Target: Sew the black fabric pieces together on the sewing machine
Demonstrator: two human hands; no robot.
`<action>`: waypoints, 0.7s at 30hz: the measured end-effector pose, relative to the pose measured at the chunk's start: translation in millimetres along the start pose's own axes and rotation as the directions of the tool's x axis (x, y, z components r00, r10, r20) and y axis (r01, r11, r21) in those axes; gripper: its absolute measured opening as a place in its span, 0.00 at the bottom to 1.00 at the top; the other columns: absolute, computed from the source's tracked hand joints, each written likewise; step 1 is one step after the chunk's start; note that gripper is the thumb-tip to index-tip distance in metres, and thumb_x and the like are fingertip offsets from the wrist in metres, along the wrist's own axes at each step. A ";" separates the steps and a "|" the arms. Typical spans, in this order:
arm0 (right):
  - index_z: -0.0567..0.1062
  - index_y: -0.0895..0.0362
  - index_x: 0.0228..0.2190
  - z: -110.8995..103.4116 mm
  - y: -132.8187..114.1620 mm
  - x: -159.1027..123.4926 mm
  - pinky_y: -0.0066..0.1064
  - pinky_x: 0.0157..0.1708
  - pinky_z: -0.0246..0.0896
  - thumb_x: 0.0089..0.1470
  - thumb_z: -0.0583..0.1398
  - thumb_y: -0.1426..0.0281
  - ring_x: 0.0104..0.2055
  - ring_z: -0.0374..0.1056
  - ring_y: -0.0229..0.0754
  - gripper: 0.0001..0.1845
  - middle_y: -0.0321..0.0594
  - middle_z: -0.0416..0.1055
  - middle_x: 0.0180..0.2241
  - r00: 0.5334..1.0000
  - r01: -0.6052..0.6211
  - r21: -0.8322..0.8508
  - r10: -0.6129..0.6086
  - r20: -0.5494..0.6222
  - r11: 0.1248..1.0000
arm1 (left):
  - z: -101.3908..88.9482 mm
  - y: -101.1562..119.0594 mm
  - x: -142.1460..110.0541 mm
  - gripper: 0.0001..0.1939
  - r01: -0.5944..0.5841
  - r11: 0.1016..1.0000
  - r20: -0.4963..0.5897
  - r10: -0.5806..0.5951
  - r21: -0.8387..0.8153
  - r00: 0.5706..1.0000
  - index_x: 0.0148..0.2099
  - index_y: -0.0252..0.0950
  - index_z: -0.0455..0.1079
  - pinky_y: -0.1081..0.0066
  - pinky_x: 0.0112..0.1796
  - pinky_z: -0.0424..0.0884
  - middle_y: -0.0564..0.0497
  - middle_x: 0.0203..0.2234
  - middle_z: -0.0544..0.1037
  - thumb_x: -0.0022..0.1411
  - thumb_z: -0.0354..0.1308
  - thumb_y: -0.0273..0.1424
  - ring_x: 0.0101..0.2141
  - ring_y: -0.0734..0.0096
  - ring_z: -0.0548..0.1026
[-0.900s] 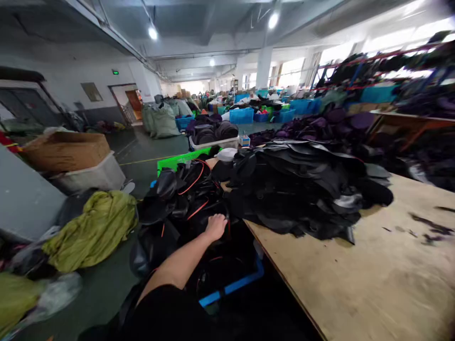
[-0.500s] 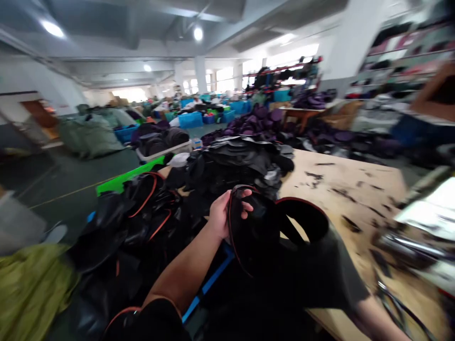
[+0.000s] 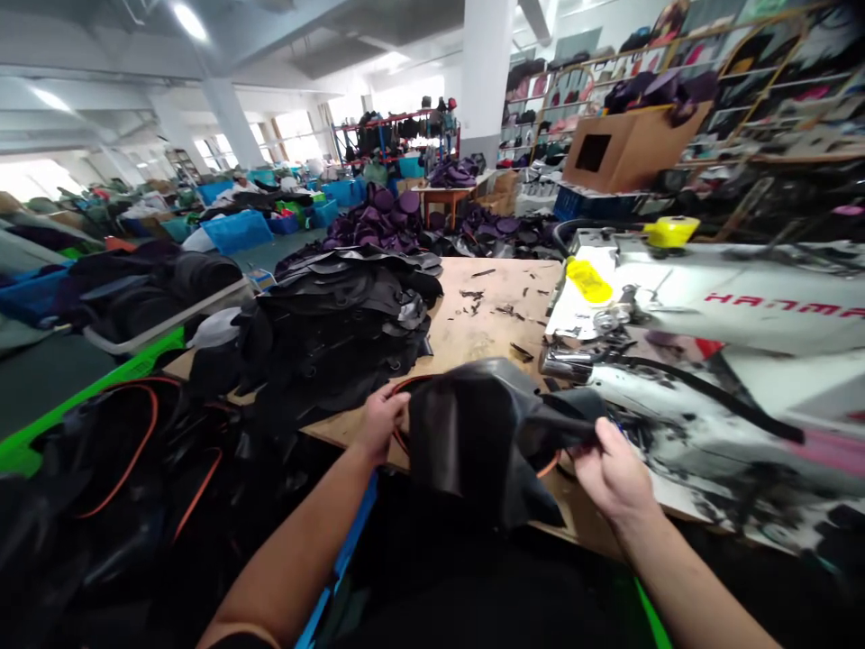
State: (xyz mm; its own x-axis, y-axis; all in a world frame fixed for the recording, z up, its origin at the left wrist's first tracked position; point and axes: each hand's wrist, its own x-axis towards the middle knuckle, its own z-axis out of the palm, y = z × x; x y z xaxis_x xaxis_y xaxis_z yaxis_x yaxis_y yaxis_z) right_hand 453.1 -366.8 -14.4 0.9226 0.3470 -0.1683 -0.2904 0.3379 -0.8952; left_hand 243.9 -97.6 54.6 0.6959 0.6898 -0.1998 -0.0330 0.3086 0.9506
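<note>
My left hand (image 3: pixel 380 421) grips the left edge of a black fabric piece with orange piping (image 3: pixel 473 433). My right hand (image 3: pixel 612 470) pinches the same piece at its right side. The piece hangs between both hands just above the front edge of the wooden table (image 3: pixel 487 315). A white sewing machine (image 3: pixel 709 361) stands directly right of my right hand. A heap of black pieces (image 3: pixel 338 324) lies on the table behind my left hand.
A bin of black, orange-trimmed pieces (image 3: pixel 122 469) sits low at my left, beside a green crate edge (image 3: pixel 101 388). Purple pieces (image 3: pixel 385 216) pile up further back. Shelves and a cardboard box (image 3: pixel 622 144) stand at the right. Blue crates (image 3: pixel 236 230) line the far floor.
My view swung right from the bin to the sewing machine. My left hand lifted a black orange-trimmed piece out of the bin and carried it over the table; my right hand has taken hold of it.
</note>
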 end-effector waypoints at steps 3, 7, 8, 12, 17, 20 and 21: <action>0.74 0.50 0.37 -2.1 -9.0 10.5 0.34 0.35 0.76 0.50 0.66 0.56 0.38 0.74 0.42 0.14 0.36 0.76 0.38 1.000 -0.020 0.065 0.019 0.014 0.998 | -24.5 11.7 1.2 0.19 -0.014 0.999 -0.088 0.018 0.035 0.996 0.34 0.34 0.70 0.79 0.20 0.53 0.60 0.18 0.66 0.45 0.71 0.40 0.18 0.83 0.61; 0.75 0.53 0.42 10.6 -0.9 3.5 0.39 0.42 0.75 0.50 0.66 0.57 0.41 0.73 0.46 0.20 0.42 0.75 0.43 0.987 -0.023 -0.305 -0.027 -0.157 0.952 | -14.7 6.1 -3.7 0.19 -0.053 0.997 -0.130 0.059 0.051 0.990 0.37 0.35 0.72 0.79 0.20 0.51 0.61 0.19 0.65 0.48 0.69 0.42 0.18 0.83 0.59; 0.75 0.53 0.45 15.1 1.7 -2.6 0.41 0.46 0.73 0.51 0.65 0.57 0.44 0.73 0.47 0.21 0.44 0.75 0.46 0.978 0.038 -0.425 -0.121 -0.169 0.904 | -4.0 0.4 -7.3 0.19 -0.061 0.997 -0.112 0.067 0.055 0.991 0.39 0.35 0.73 0.79 0.20 0.52 0.60 0.19 0.65 0.49 0.69 0.43 0.18 0.83 0.59; 0.66 0.49 0.61 41.8 7.1 -32.5 0.46 0.60 0.64 0.52 0.66 0.56 0.61 0.65 0.53 0.37 0.46 0.67 0.60 0.912 0.368 -0.519 -0.189 0.365 0.772 | 49.5 -23.9 -27.6 0.18 -0.135 0.979 0.131 0.116 0.152 0.985 0.40 0.35 0.75 0.76 0.26 0.63 0.55 0.24 0.72 0.57 0.65 0.45 0.24 0.77 0.68; 0.63 0.53 0.62 65.4 -4.0 -35.8 0.50 0.57 0.66 0.49 0.68 0.60 0.54 0.71 0.53 0.41 0.45 0.75 0.49 0.875 0.320 -0.448 -0.079 0.478 0.835 | 59.7 -8.8 -37.1 0.20 -0.364 0.844 0.369 0.217 0.394 0.904 0.46 0.35 0.77 0.70 0.38 0.70 0.49 0.34 0.79 0.64 0.58 0.47 0.35 0.66 0.75; 0.70 0.50 0.53 38.0 -30.9 -17.7 0.40 0.47 0.73 0.48 0.68 0.64 0.44 0.74 0.48 0.30 0.39 0.77 0.40 0.964 0.230 -0.223 -0.190 0.187 0.947 | 5.6 39.1 -38.5 0.22 -0.345 0.592 0.109 0.397 0.729 0.911 0.49 0.37 0.77 0.68 0.39 0.71 0.49 0.33 0.81 0.65 0.55 0.47 0.36 0.63 0.77; 0.72 0.49 0.50 22.9 -40.8 -11.0 0.36 0.42 0.74 0.47 0.68 0.65 0.41 0.75 0.46 0.27 0.37 0.76 0.38 0.971 0.236 -0.130 -0.229 0.068 0.963 | -18.8 58.0 -41.9 0.22 -0.258 0.514 -0.016 0.469 0.818 0.883 0.49 0.38 0.77 0.67 0.38 0.72 0.50 0.32 0.81 0.65 0.53 0.48 0.35 0.62 0.77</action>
State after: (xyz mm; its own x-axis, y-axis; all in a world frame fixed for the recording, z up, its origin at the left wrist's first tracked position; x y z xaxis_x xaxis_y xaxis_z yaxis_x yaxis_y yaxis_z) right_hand 449.0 -364.3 33.5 0.9450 0.3195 0.0694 -0.0292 0.2939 -0.9554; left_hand 199.3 -96.3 113.7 0.5876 0.7644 0.2655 0.3906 -0.5553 0.7342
